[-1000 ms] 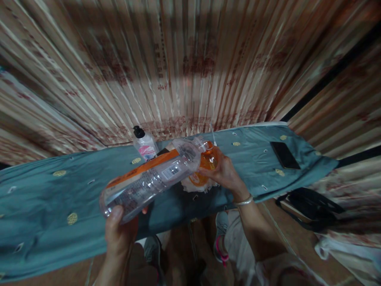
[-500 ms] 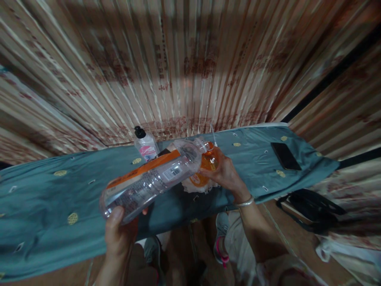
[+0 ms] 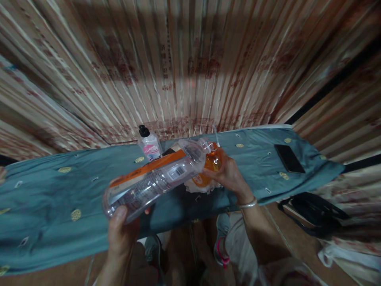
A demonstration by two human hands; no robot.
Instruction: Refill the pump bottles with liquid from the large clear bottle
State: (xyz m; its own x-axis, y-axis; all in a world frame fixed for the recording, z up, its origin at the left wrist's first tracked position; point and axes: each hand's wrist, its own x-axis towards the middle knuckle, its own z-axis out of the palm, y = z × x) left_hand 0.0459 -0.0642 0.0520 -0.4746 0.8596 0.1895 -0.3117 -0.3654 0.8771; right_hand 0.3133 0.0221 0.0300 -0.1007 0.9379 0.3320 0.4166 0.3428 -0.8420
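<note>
A large clear plastic bottle [image 3: 157,178] with an orange and white label is tilted, its base lower left and its neck at upper right. My left hand [image 3: 123,226] grips it near the base, thumb on top. My right hand [image 3: 229,172] is wrapped round the upper part of an orange bottle [image 3: 213,159], which stands on a crumpled whitish cloth or wipe [image 3: 193,187]. The mouth of the clear bottle meets the mouth of the orange one. Whether liquid passes between them is too blurred to tell.
Behind the clear bottle stands a pump bottle [image 3: 151,147] with a black top and pink label. A dark phone [image 3: 288,158] lies at the right of the green tablecloth [image 3: 95,171]. A black bag [image 3: 312,214] is at lower right; pleated curtains [image 3: 184,63] hang behind.
The whole view has shifted slightly, so things appear a little further right. Both hands keep their hold, and the bottles stay mouth to mouth. Part of a hand now shows at the far left edge.
</note>
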